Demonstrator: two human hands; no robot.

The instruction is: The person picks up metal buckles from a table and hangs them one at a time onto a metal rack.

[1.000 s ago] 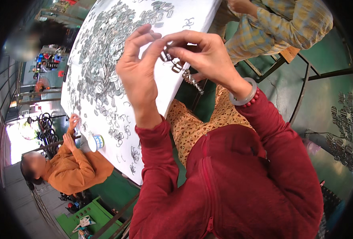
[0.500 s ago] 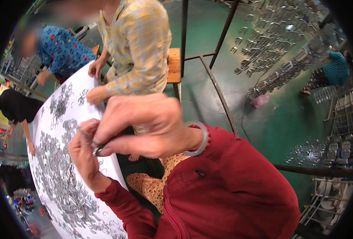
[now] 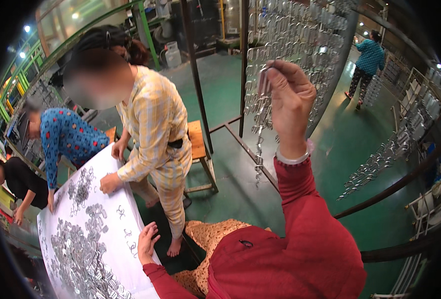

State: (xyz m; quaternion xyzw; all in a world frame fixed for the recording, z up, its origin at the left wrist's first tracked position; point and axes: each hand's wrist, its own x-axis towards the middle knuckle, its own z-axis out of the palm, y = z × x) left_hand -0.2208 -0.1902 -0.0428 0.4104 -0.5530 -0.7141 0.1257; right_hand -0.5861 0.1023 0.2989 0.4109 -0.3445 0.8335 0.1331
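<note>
My right hand, with a pale bangle at the wrist, is raised in front of a hanging curtain of metal links. Its thumb and fingers pinch a shiny metal link. A narrow string of links hangs below that spot; whether it joins the pinched one I cannot tell. Low by the right edge of the white table, my left hand has its fingers apart and holds nothing. A few loose metal pieces lie beside it, and a large heap of them covers much of the tabletop.
A person in yellow plaid stands at the table near a wooden stool. Two others, in blue and black, work farther left. Dark metal frame bars rise ahead. Another person is at the far right.
My hands have parted: the right went up and right to the hanging links, the left dropped to the table edge and opened. My view has tilted upward.
</note>
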